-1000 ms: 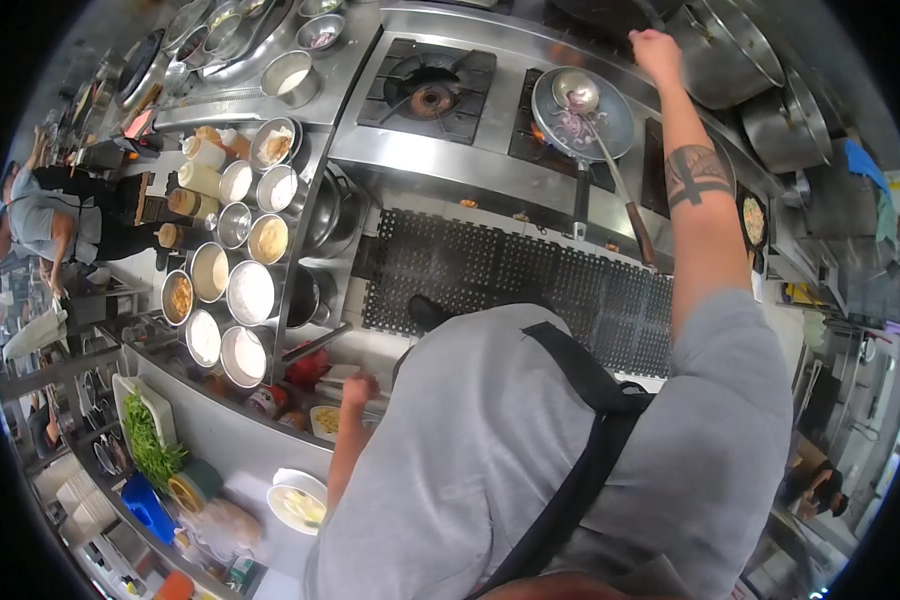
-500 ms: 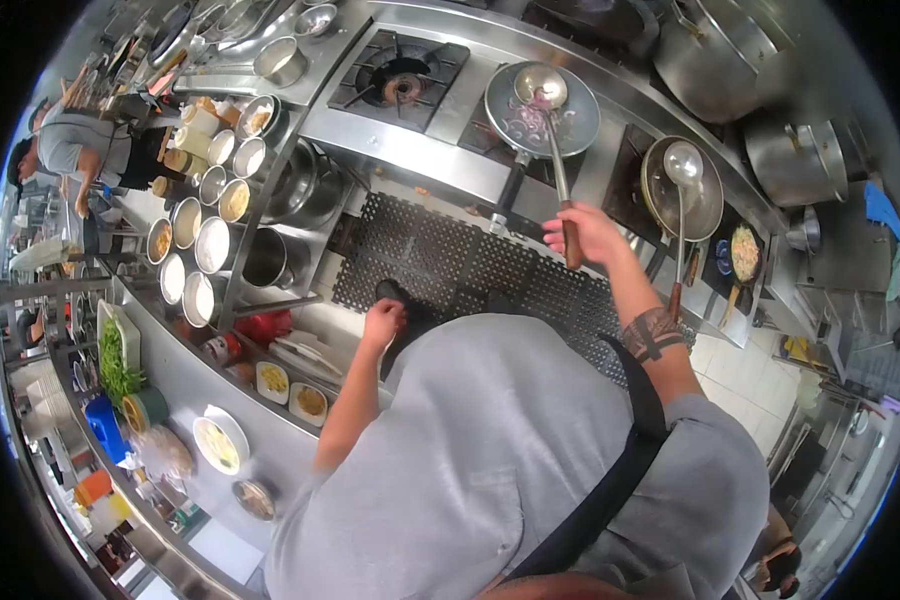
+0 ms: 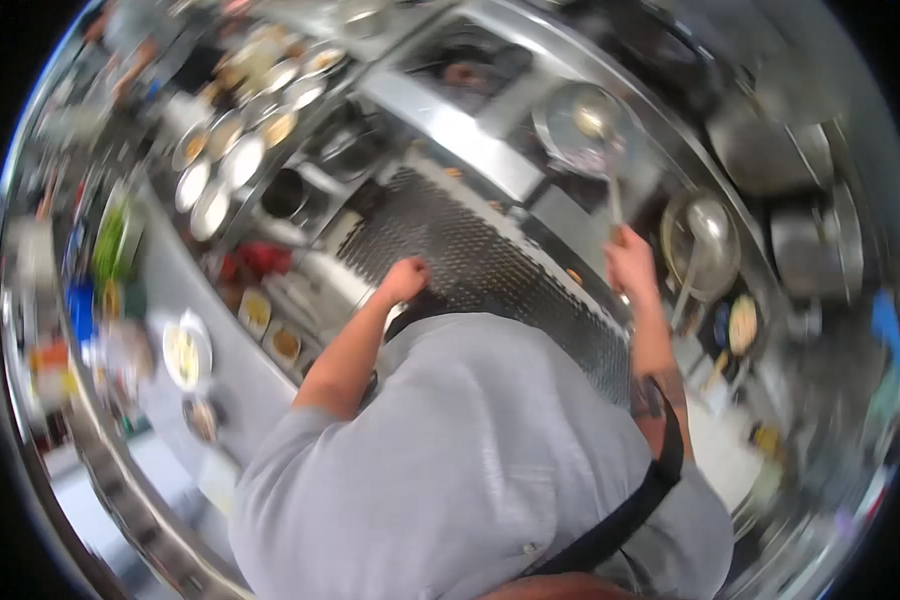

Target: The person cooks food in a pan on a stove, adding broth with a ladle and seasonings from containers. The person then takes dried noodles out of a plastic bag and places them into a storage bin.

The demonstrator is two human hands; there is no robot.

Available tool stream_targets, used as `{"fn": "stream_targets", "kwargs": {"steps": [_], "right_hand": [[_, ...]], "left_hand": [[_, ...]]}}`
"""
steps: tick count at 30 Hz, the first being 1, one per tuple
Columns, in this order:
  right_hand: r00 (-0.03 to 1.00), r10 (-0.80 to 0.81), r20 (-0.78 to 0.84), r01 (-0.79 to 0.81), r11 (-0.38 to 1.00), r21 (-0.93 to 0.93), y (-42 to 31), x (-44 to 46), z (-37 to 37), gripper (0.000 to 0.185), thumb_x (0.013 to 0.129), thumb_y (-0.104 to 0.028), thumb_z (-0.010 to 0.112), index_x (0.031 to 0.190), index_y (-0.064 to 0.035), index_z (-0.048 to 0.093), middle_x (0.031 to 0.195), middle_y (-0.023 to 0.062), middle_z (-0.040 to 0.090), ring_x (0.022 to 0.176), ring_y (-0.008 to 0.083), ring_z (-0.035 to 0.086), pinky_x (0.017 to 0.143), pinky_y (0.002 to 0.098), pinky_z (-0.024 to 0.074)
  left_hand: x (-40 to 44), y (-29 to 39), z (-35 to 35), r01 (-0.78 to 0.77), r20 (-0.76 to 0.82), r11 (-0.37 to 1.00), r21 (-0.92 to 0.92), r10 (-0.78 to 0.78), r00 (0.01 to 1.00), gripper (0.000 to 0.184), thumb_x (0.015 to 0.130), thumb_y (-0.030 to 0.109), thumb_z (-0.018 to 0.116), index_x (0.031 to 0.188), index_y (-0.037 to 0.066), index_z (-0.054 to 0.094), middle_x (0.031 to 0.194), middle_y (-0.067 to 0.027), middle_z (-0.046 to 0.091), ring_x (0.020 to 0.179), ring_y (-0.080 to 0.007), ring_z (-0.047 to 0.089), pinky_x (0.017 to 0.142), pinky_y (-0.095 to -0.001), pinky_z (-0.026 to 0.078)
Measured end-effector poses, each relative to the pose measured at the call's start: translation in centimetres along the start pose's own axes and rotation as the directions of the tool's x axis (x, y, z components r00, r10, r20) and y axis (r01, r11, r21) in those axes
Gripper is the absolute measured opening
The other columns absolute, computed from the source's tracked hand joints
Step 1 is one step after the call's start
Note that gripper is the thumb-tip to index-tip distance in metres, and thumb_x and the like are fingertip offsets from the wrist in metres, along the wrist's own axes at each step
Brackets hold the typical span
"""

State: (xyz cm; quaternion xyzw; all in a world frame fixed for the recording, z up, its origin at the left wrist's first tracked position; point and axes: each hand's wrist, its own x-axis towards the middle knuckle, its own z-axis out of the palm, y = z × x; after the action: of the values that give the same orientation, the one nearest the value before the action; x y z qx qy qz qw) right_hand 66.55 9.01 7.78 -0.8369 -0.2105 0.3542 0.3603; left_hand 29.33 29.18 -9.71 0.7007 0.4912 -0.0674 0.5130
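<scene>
My right hand (image 3: 630, 262) is closed around the wooden grip of a long-handled ladle (image 3: 614, 200). The ladle's bowl rests inside a grey frying pan (image 3: 562, 112) on the stove. Chopped purplish pieces, which look like red onion (image 3: 582, 160), lie in the pan near the ladle, blurred by motion. My left hand (image 3: 407, 278) hangs over the dark floor mat with its fingers curled, and no object shows in it. Right of my right hand, a second pan (image 3: 678, 225) stands with another ladle (image 3: 708, 218) lying in it.
A bare burner (image 3: 465, 72) sits left of the pan. Large pots (image 3: 770, 155) stand at the right. Several ingredient containers (image 3: 242, 160) fill the rack at left, near a counter (image 3: 185, 420) with a white bowl (image 3: 187, 352). Another person (image 3: 145, 40) is at the upper left.
The view has turned and blurred, so the stove sits further right. My right hand still grips the ladle, its fingers now wrapped more tightly. My left hand remains curled.
</scene>
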Motion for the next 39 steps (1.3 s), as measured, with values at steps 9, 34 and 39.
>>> {"fn": "stream_targets", "kwargs": {"steps": [9,34,39], "right_hand": [[0.991,-0.122,0.060,0.136,0.882,-0.451,-0.7,-0.8,-4.5,0.012,0.084,-0.005,0.055,0.095,-0.0061,0.056,0.061,0.0046,0.051,0.044,0.0161,0.051,0.038,0.0304,0.0388],[0.836,0.507,0.209,-0.544,0.816,0.196,-2.9,0.4,2.0,0.011,0.096,-0.020,0.056,0.092,-0.0103,0.057,0.070,0.0043,0.054,0.061,0.0171,0.054,0.050,0.0322,0.0446],[0.878,0.462,0.125,-0.469,0.883,0.029,-2.7,1.8,3.1,0.017,0.095,-0.025,0.055,0.090,-0.0089,0.060,0.072,0.0092,0.058,0.066,0.0228,0.059,0.056,0.0384,0.0469]], "left_hand": [[-11.1,-10.0,-2.9,-0.179,-0.512,0.658,-0.731,-0.356,0.781,0.013,0.089,0.012,0.060,0.089,0.002,0.068,0.071,-0.0062,0.065,0.062,-0.0135,0.060,0.058,-0.0310,0.050],[-37.5,-36.3,-18.3,-0.902,-0.148,0.224,-0.368,-0.972,-0.181,0.028,0.094,0.024,0.061,0.100,0.000,0.047,0.094,-0.0150,0.062,0.077,-0.0259,0.068,0.064,-0.0330,0.057],[-38.1,-38.6,-19.0,-0.851,-0.155,0.289,-0.440,-0.957,-0.244,0.032,0.095,0.020,0.060,0.114,-0.001,0.047,0.096,-0.0170,0.063,0.076,-0.0258,0.069,0.059,-0.0347,0.058]]}}
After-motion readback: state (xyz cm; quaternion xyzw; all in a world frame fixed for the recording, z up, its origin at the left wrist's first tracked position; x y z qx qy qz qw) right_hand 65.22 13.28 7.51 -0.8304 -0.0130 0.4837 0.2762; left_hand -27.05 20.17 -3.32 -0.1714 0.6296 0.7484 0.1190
